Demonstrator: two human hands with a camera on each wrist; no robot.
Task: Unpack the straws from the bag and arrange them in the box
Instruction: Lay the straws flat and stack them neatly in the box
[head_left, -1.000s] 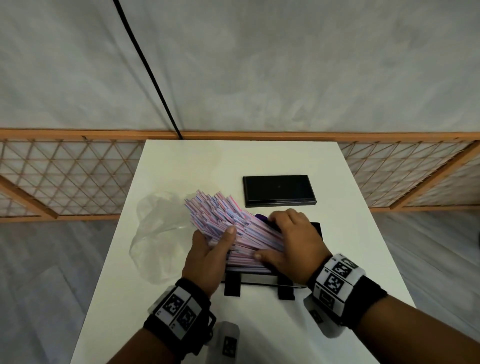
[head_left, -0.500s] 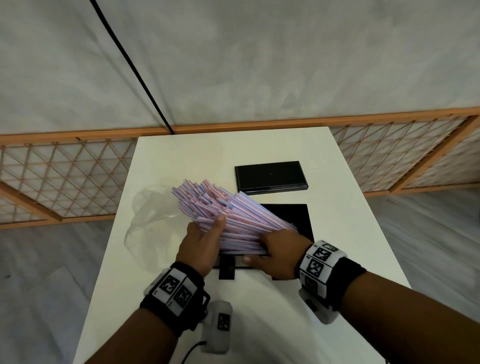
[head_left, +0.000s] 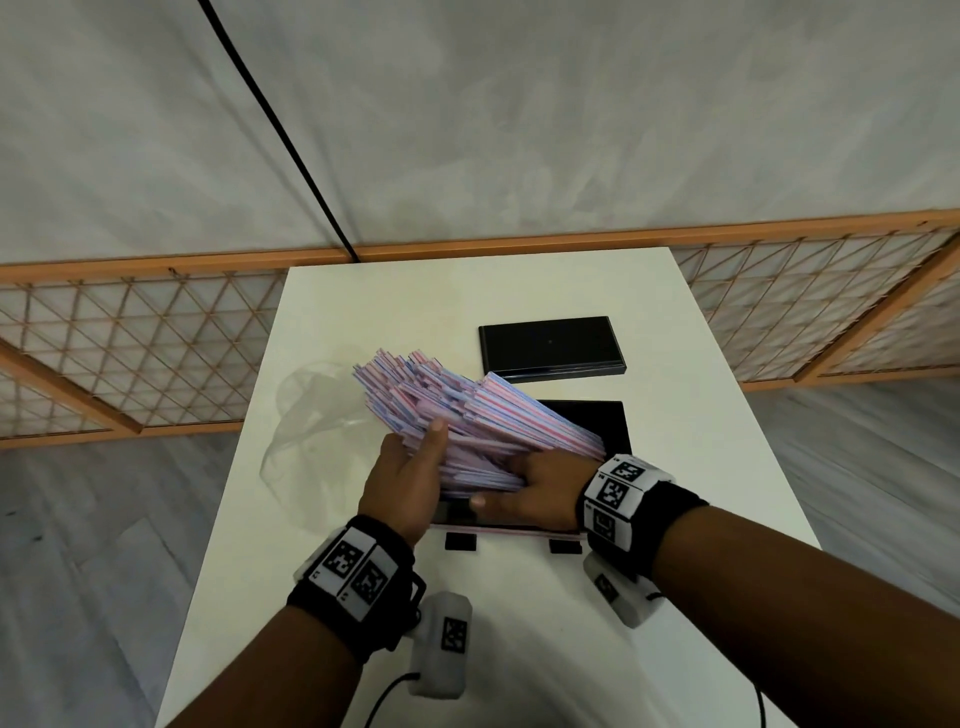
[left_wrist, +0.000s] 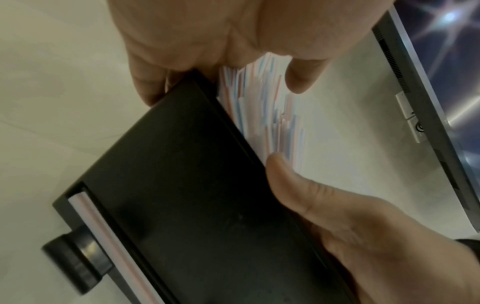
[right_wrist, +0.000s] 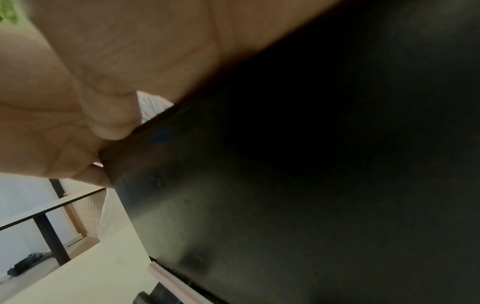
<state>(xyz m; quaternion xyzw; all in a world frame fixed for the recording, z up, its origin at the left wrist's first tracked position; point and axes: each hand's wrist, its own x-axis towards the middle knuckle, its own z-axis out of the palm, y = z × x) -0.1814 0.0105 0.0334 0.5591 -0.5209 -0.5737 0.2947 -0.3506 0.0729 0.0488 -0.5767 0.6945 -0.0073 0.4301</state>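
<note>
A thick bundle of pink-and-blue striped straws (head_left: 467, 415) lies slanted over the open black box (head_left: 615, 426), its right ends down inside the box and its left ends raised and fanned out. My left hand (head_left: 415, 457) grips the bundle from the near-left side, thumb on top. My right hand (head_left: 535, 478) holds the bundle's near right end at the box's front wall, thumb along the rim. The left wrist view shows the box front (left_wrist: 182, 185), the straws (left_wrist: 262, 115) and one straw (left_wrist: 109, 236) in the front slot. The box wall (right_wrist: 311, 164) fills the right wrist view.
The emptied clear plastic bag (head_left: 306, 415) lies crumpled left of the box on the white table (head_left: 701, 467). The black box lid (head_left: 550, 345) lies flat behind the box. A wooden lattice fence (head_left: 130, 353) runs past the table's far end.
The bundle has tilted: its right ends have dropped into the box while the left ends rose. My right hand has slid from on top of the straws to their near right end.
</note>
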